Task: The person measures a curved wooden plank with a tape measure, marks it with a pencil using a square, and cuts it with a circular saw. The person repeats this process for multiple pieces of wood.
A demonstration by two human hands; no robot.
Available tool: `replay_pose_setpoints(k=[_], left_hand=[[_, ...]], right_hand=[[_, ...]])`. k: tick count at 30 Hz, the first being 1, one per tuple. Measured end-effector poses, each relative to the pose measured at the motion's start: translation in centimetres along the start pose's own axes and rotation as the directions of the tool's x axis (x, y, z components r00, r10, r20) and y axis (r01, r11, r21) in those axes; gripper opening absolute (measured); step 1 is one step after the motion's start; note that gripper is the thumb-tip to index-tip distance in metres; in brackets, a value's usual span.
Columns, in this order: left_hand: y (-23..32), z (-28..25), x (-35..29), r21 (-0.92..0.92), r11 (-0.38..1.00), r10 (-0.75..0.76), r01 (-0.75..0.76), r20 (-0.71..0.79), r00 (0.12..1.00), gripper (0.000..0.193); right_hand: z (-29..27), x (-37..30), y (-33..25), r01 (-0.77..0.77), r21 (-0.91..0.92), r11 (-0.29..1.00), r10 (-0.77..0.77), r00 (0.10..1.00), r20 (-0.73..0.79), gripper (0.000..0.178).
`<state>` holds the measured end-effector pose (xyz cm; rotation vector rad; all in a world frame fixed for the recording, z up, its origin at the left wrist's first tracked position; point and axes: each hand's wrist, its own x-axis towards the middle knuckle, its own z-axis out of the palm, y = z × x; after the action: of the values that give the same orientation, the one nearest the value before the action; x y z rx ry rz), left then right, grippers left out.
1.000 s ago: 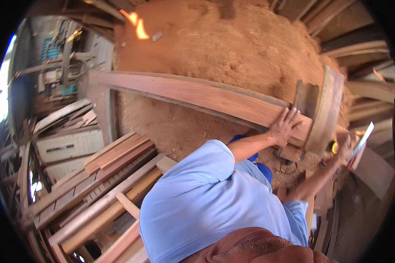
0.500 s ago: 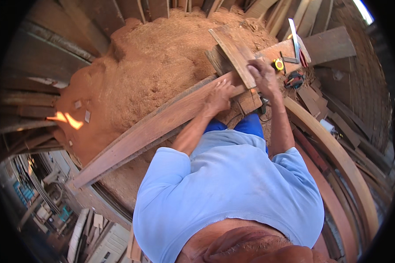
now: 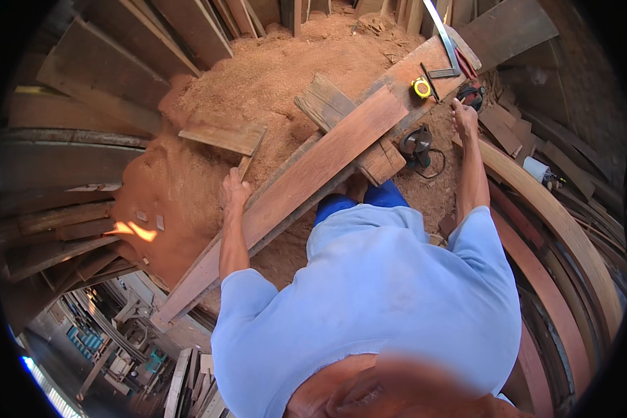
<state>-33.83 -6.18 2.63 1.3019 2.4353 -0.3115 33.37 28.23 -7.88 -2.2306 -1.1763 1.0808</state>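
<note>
My left hand is closed on a wooden T-shaped piece, holding it above the sawdust left of the long plank. The long reddish plank slants from lower left to upper right, with a rougher beam beneath it. My right hand is raised to the right of the plank's far end, its fingers pinched together; what they hold is too small to make out. Close to it lie a yellow tape measure, a metal square and a black-and-red tool.
Short wood blocks lie crosswise under the plank. A dark power tool with a cord sits on the ground beside them. Sawdust spreads behind, ringed by leaning boards. Curved timbers are stacked at my right.
My left hand has carried the T-shaped wooden piece off the plank's far end to the left. My right hand has let go of it and moved right. The view has shifted.
</note>
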Motion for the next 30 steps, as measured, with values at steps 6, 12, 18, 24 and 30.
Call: replay_pose_setpoints(k=[6, 12, 18, 24, 30], left_hand=[[2.5, 2.8, 1.8, -0.026, 0.961, -0.262, 0.276, 0.243, 0.934, 0.062], [20.7, 1.3, 5.0, -0.234, 0.968, 0.078, -0.089, -0.055, 0.995, 0.086], [39.9, -0.1, 8.9, -0.405, 0.737, 0.556, -0.541, -0.092, 0.826, 0.082], [44.8, -1.4, 13.4, -0.557, 0.748, 0.598, -0.361, 0.33, 0.73, 0.047], [44.4, 0.2, 14.1, -0.524, 0.763, 0.564, -0.379, 0.253, 0.786, 0.038]], right_hand=[[1.6, 8.5, -2.1, -0.02, -0.318, 0.948, -0.038, 0.984, -0.175, 0.075], [3.5, 11.7, -6.0, -0.193, -0.291, 0.937, 0.136, 0.969, -0.206, 0.118], [4.6, 10.6, -9.2, -0.292, -0.369, 0.882, 0.222, 0.95, -0.221, 0.13], [2.7, 11.8, -8.3, -0.187, -0.243, 0.952, 0.167, 0.981, -0.103, 0.092], [3.7, 8.4, -10.5, -0.18, -0.242, 0.953, 0.128, 0.968, -0.218, 0.101]])
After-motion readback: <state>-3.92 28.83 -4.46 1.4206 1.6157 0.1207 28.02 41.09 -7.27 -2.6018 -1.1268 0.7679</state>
